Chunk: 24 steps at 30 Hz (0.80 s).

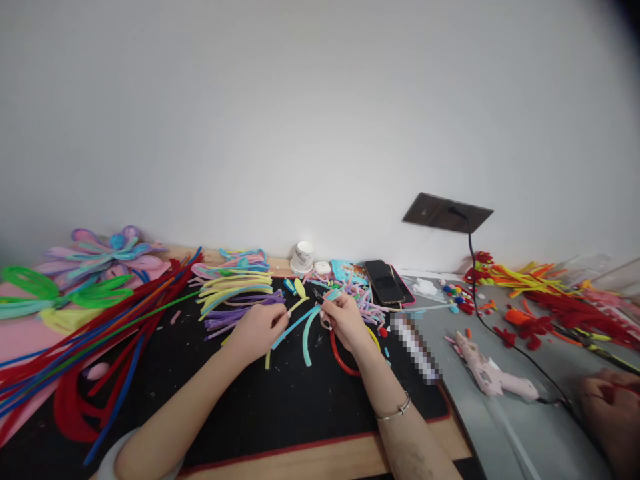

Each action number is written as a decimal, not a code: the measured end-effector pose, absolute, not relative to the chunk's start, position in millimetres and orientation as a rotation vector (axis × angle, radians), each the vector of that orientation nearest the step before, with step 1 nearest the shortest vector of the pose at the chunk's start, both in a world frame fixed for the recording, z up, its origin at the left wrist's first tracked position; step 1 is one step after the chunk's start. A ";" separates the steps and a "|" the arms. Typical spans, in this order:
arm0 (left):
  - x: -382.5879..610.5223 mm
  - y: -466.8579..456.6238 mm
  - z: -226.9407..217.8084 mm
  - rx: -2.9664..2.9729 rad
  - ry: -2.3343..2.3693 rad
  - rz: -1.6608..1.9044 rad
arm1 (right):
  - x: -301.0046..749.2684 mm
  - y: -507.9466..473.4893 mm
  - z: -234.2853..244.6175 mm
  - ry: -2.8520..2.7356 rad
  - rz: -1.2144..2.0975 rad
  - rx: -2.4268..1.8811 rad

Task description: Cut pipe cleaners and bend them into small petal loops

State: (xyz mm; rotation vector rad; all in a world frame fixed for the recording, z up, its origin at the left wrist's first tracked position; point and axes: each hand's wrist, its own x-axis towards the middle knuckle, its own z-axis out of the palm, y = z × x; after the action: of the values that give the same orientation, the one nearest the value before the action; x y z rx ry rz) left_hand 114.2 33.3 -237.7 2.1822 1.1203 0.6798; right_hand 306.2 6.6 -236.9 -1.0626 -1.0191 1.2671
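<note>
My left hand (pixel 260 328) is closed in a pinch, its fingertips at the lower end of a yellow pipe cleaner (pixel 300 289) bent into a small loop. My right hand (pixel 344 321), with dark nails and a bracelet on the wrist, is closed around a light blue pipe cleaner (pixel 296 327) that slants down to the left. Something dark and pointed shows by its fingertips; I cannot tell what it is. A curved mint pipe cleaner (pixel 307 341) hangs or lies just below. Left of the hands are purple pipe cleaners (pixel 235 316) and yellow pipe cleaners (pixel 235 283).
The black mat (pixel 240 407) lies beneath my hands. Long red and blue pipe cleaners (pixel 145 313) spread at left. Behind are a paper cup (pixel 303 256) and phones (pixel 385 281). A pink glue gun (pixel 490 370) with a cord lies right, near another person's hand (pixel 610 407).
</note>
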 end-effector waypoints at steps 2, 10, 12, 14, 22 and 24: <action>112.5 32.0 -234.6 2.286 1.167 0.716 | 306.6 5.7 -234.4 -1.017 1.311 -1.042; 117.8 26.9 -224.7 2.131 0.964 0.943 | 300.4 1.8 -234.2 -1.108 1.359 -1.042; 121.0 25.5 -227.1 2.059 0.894 0.807 | 297.6 1.2 -234.9 -1.147 1.347 -1.066; 124.0 24.1 -231.5 1.933 0.860 0.663 | 294.8 0.6 -235.1 -1.178 1.326 -1.087; 128.0 23.7 -240.9 1.510 0.825 0.482 | 289.0 -1.1 -236.8 -1.195 1.342 -1.034; 128.2 23.3 -240.3 1.496 0.833 0.480 | 289.0 -0.9 -239.0 -1.204 1.348 -1.043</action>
State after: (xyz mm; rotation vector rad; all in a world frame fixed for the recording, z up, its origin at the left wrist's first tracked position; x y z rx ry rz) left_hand 128.2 23.3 -240.3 1.4961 0.8331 0.4797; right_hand 289.0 -0.9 -239.0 -1.0434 -1.2041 1.3483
